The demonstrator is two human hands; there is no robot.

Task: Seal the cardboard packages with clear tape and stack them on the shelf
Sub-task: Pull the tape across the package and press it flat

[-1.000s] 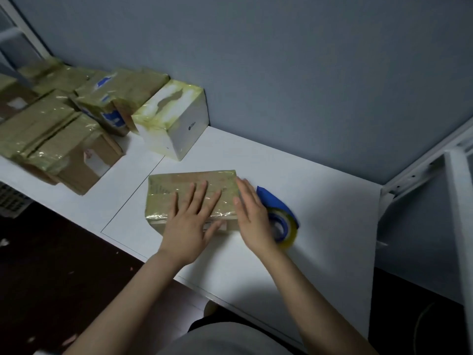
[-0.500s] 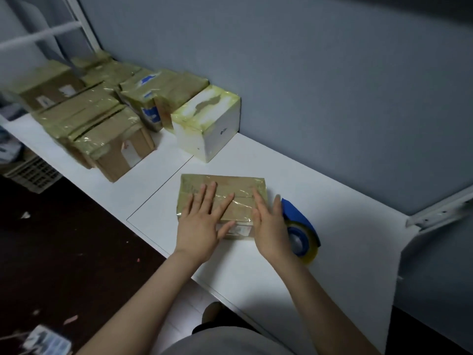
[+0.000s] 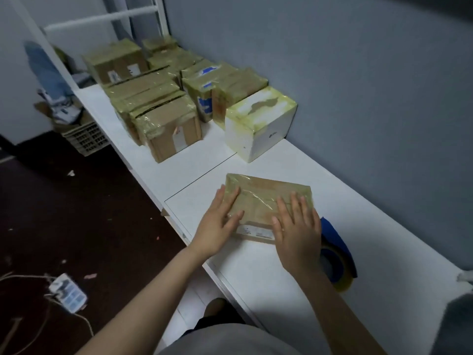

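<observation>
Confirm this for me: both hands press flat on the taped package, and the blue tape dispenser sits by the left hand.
Not quite. In the head view the left hand and right hand do press flat on the taped package, but the blue tape dispenser sits by the right hand, partly hidden behind it, not by the left.

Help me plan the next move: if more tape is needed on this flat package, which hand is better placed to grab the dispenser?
Likely the right hand: it lies flat on the right end of the package, with the tape dispenser right beside it. The left hand presses the left end, farther away.
</observation>
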